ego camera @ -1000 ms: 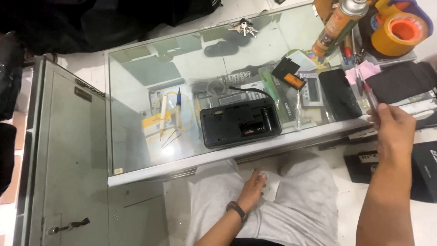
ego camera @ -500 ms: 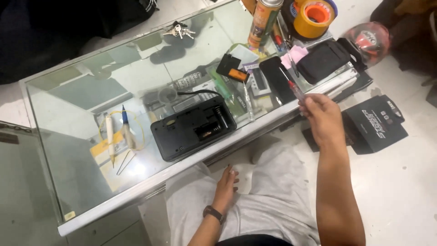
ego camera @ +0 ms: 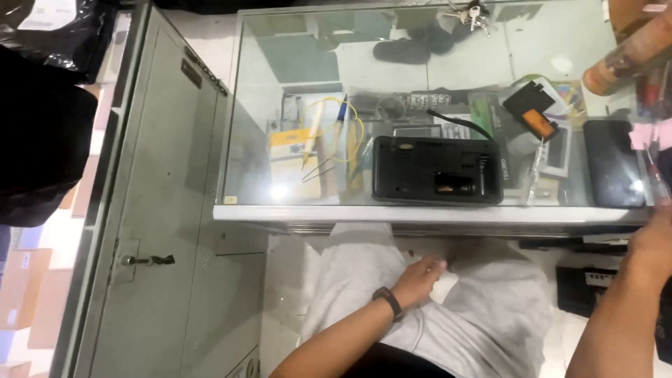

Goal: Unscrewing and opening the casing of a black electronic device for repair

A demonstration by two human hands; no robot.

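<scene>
Your right hand [ego camera: 651, 241] is at the right end of the glass counter [ego camera: 420, 56], and it holds a thin tool with a red tip [ego camera: 658, 178] that points up over the glass edge. The fingers look closed around the tool, but the picture cuts them off, so you cannot tell just how they grip. Your left hand [ego camera: 418, 280] rests down on your lap, under the counter, with the fingers curled softly on a small white thing [ego camera: 445, 285]. The black box-shaped device [ego camera: 437, 170] lies flat on the glass, near the front edge, between your two hands. To do this well, hold the thin tool low on its handle so the tip does not wobble. Move it slowly, because a black phone [ego camera: 613, 163] and a small orange and black part [ego camera: 532, 110] sit close by and are easy to bump. Keep the tip off the glass so it does not scratch.
</scene>
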